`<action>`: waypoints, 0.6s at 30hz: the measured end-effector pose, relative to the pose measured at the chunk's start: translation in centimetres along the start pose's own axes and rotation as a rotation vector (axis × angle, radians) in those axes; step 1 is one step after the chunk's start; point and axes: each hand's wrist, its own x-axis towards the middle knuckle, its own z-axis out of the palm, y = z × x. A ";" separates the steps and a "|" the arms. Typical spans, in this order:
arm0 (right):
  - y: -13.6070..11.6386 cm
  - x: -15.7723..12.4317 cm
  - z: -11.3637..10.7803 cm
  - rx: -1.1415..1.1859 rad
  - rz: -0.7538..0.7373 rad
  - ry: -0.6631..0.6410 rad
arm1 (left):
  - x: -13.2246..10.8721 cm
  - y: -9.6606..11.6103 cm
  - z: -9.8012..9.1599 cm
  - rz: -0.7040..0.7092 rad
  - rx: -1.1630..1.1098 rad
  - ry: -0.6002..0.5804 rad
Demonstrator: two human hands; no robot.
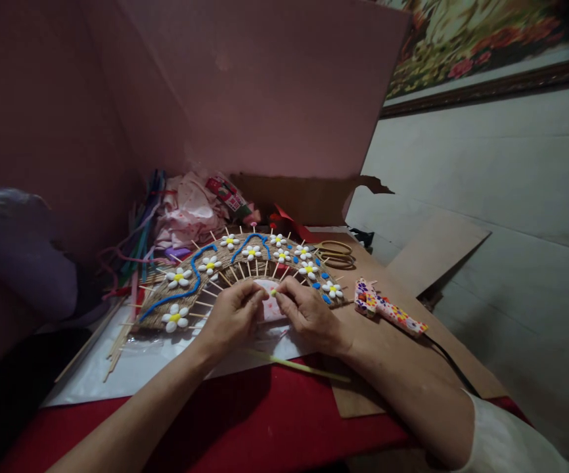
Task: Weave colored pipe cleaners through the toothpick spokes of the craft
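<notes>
Between the thumb and fingertips of my right hand (pixel 307 314) is a small yellow-green piece (pixel 273 292), too small to name for sure. My left hand (pixel 239 312) is closed in a pinch just to its left; what its fingertips hold is hidden. Behind both hands lies a twine-wrapped arch (pixel 220 268) with thin wooden sticks jutting from its inner and outer edges. White daisies (pixel 175 318) with yellow centres, a wavy blue strip (pixel 198 279) and blue oval pieces decorate it. A thin yellow-green strip (pixel 309 369) lies in front of my hands.
A flower-patterned glue gun (pixel 390 309) with a black cord rests on the cardboard (pixel 363 351) at right. Gold-handled scissors (pixel 334 253) lie behind it. At back left are a crumpled pink bag (pixel 190 210), coloured fuzzy stems (pixel 139 230) and loose wooden sticks (pixel 117 348).
</notes>
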 end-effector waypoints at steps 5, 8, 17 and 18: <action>0.4 -0.1 0.0 0.025 -0.098 0.001 | -0.1 0.6 -0.4 -0.170 -0.174 -0.098; 0.6 -0.2 0.0 0.048 -0.143 0.003 | -0.3 0.7 -0.4 -0.217 -0.237 -0.125; 0.5 -0.2 -0.3 0.050 -0.154 0.013 | -0.1 0.1 -0.7 -0.228 -0.266 -0.150; 0.5 -0.2 -0.2 0.044 -0.155 0.015 | -0.2 0.2 -0.6 -0.227 -0.261 -0.154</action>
